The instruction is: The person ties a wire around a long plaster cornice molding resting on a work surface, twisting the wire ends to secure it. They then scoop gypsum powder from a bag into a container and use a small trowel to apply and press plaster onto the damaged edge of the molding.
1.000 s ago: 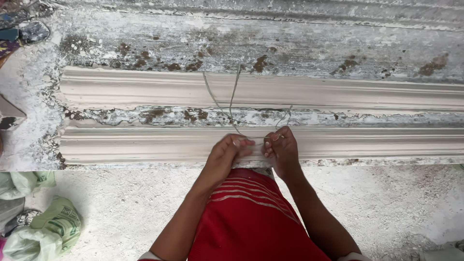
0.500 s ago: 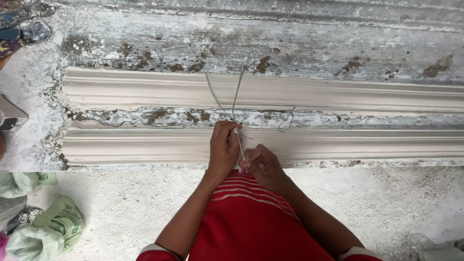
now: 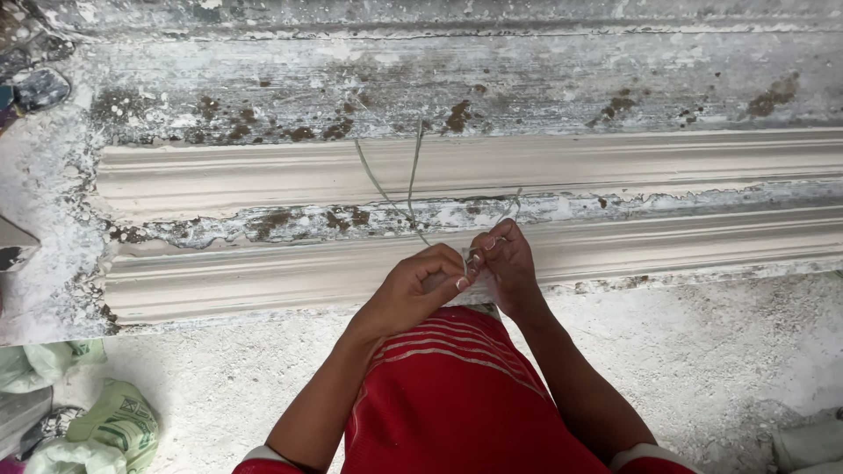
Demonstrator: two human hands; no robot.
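Over the nearer plaster moulding (image 3: 702, 250), the left hand (image 3: 413, 294) and right hand (image 3: 505, 263) are meeting, both pinching a thin wire (image 3: 411, 180) running across the farther moulding (image 3: 615, 167). Crumpled bags (image 3: 97, 430) are lying on the floor, contents hidden.

Red striped garment (image 3: 457, 395), off-white moulding (image 3: 263, 276)

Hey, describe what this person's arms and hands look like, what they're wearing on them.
Both arms are bare from the short red sleeves down. The left hand and right hand wear no gloves, and no rings or watch show. Each sleeve ends in a pale cuff. The red garment below the hands has thin pale stripes across it.
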